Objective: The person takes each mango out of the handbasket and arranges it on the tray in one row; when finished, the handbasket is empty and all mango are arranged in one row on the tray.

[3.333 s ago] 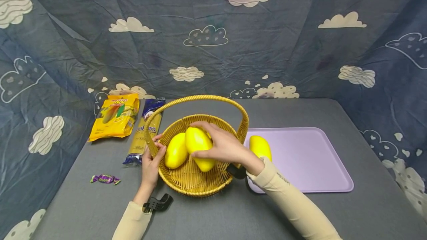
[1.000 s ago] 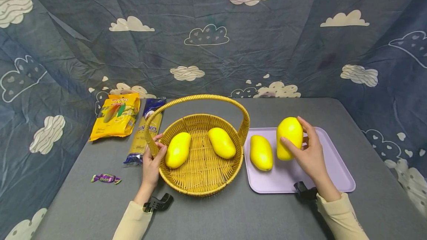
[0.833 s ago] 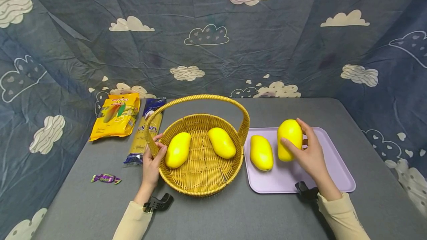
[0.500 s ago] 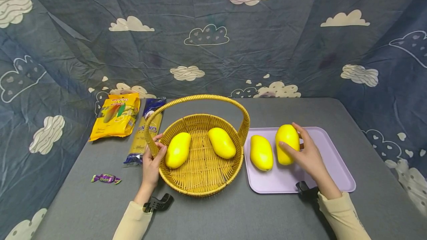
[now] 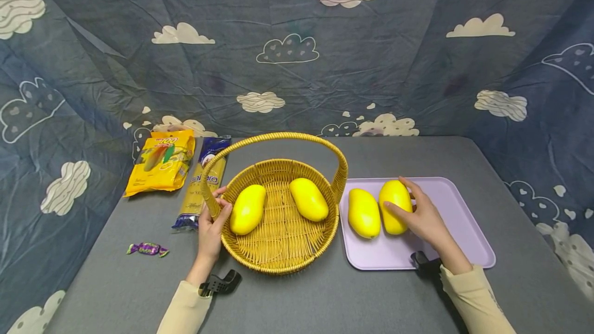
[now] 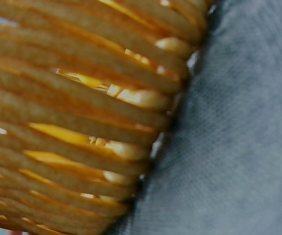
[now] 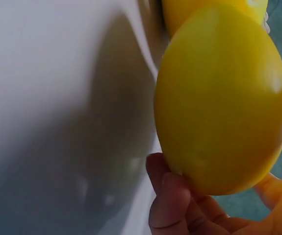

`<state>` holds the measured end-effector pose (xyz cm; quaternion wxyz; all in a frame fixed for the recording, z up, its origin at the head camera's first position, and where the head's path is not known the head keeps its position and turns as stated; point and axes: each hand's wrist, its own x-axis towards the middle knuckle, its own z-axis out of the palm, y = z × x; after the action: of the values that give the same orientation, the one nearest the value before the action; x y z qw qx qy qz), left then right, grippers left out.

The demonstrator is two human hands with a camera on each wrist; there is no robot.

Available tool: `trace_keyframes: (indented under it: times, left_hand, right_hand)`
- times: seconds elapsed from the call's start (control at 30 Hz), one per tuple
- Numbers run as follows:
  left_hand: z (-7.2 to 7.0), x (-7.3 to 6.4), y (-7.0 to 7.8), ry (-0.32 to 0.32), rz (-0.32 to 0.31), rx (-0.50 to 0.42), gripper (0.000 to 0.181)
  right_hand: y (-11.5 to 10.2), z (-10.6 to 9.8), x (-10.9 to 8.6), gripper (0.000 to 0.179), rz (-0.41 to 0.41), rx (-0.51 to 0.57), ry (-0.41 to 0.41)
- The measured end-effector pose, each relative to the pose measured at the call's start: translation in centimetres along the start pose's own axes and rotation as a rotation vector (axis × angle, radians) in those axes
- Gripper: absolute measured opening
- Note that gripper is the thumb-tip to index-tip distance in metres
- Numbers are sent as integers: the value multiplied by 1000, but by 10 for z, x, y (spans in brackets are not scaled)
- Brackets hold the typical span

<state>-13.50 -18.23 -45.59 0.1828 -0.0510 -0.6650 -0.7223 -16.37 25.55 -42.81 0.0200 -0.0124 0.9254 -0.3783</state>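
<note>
My right hand holds a yellow mango by its sides, low over the lilac tray. A second mango lies on the tray just left of it. Whether the held one touches the tray is hard to tell. In the right wrist view the held mango hides part of the fingers. My left hand grips the wicker basket at its left rim, by the foot of the handle. Two mangoes lie inside, one left and one right. Woven wall fills much of the left wrist view.
Left of the basket lie a blue-and-yellow pasta packet and a yellow candy bag. A purple wrapped candy is nearer on the grey table. A cloud-print cloth hangs behind.
My right hand took a mango from the basket to above the tray, then lowered it and shifted left beside the other mango. The left hand has stayed at the basket rim.
</note>
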Motion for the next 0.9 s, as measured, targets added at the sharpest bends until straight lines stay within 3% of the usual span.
trace_keyframes:
  times: [0.2, 0.53, 0.77, 0.9]
  left_hand:
    - [4, -1, 11, -6, 5, 12, 32]
    - [-4, 1, -13, 5, 24, -9, 36]
    - [5, -1, 12, -5, 8, -2, 31]
    - [7, -2, 17, -6, 15, 7, 24]
  right_hand:
    - [1, 2, 3, 85, 12, -1, -51]
    - [2, 3, 8, 87, 36, -36, -87]
    - [1, 3, 10, 88, 54, -55, -110]
    - [2, 3, 12, 88, 60, -56, -115]
